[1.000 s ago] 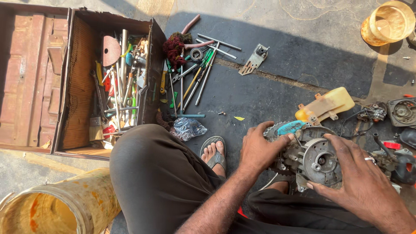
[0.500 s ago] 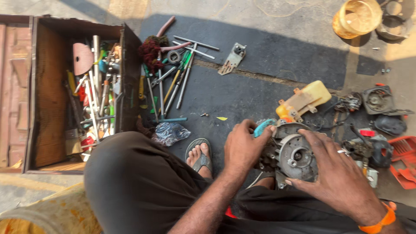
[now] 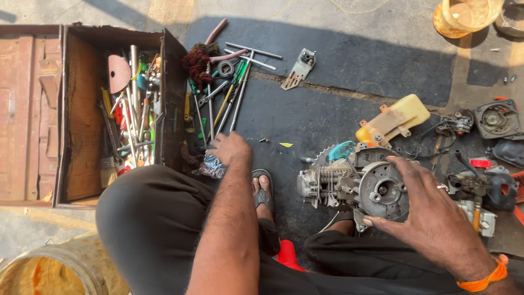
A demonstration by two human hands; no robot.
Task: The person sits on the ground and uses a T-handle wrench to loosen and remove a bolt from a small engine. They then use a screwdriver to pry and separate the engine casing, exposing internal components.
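Note:
My right hand (image 3: 431,213) rests on a small grey engine block (image 3: 355,186), fingers spread over its round flywheel side. My left hand (image 3: 229,148) reaches out over my knee to the ground, knuckles up, next to a crumpled plastic bag (image 3: 210,166) and just below several long tools (image 3: 226,93) laid out on the dark pavement. Whether its fingers hold anything is hidden under the hand. A wooden toolbox (image 3: 82,114) full of hand tools stands open at the left.
A yellow plastic tank (image 3: 393,119) lies beyond the engine. Engine parts (image 3: 494,120) are scattered at the right. A metal bracket (image 3: 299,68), a yellowish bucket (image 3: 464,15) at top right and a clear jar (image 3: 49,270) at bottom left are nearby. My sandalled foot (image 3: 263,188) sits between my knees.
My left hand has let go of the engine and moved left toward the tools on the ground. My right hand stays on the engine.

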